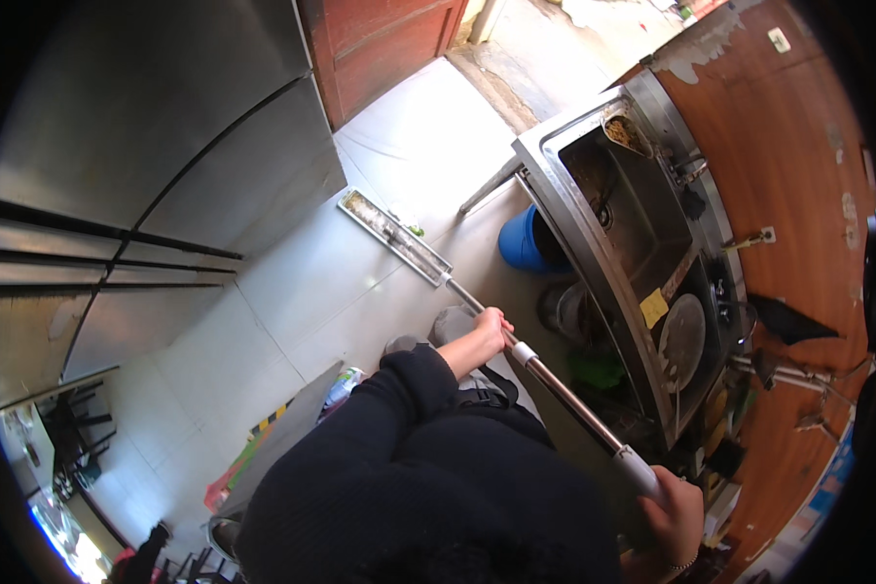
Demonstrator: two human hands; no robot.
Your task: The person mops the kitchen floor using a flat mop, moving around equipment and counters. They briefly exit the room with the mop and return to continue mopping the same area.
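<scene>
A flat mop lies across my front, its metal pole [569, 398] running from lower right up to the mop head [394, 235] on the floor. My left hand [490, 332] is wrapped around the lower pole, below a white collar. At the upper end, my right hand [677, 507] grips the white handle sleeve [636, 471]; a beaded bracelet is on that wrist. The long rectangular head rests on the pale tiles, and a small green scrap [415, 230] lies against its far edge. My shoes show partly behind my left forearm.
To the right stands a stainless steel sink unit [606, 270], with a blue bucket [523, 241] beneath it. Stainless steel cabinets [190, 131] rise at the left. A red door [379, 51] stands beside the bright doorway. Dark chairs [87, 423] are at the lower left.
</scene>
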